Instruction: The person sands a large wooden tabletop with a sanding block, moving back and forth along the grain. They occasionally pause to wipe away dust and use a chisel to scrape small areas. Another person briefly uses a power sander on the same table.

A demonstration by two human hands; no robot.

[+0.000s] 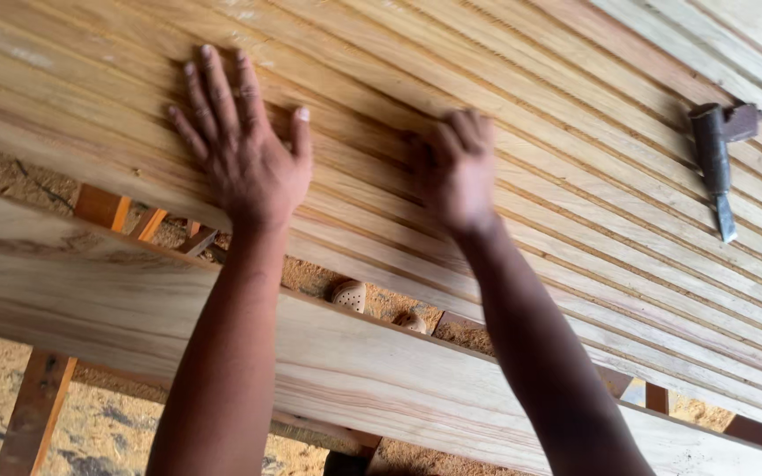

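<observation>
Where things lie: while both your arms reach out over the work, the slats lie packed edge to edge in a long sloping row, resting on a wooden frame.
Left hand: your left hand is flat on the slats, fingers spread wide and thumb out, palm down, gripping nothing.
Right hand: your right hand is blurred; the fingers look curled down onto a slat edge, but I cannot tell whether they are clamped on it or only pressing.
Step in hand: by the look of it, you are seating or aligning the slats, one hand steadying the row while the other works a single strip.
Next move: judging from this, it calls for even downward pressure and a sideways nudge along the grain, so the strips sit tight with no gap.
Near you: a wide board crosses below your forearms, apart from the slats.
Off to the right: a dark chisel-like tool rests on the slats, well apart from both hands.
Below: sawdust covers the ground.
</observation>
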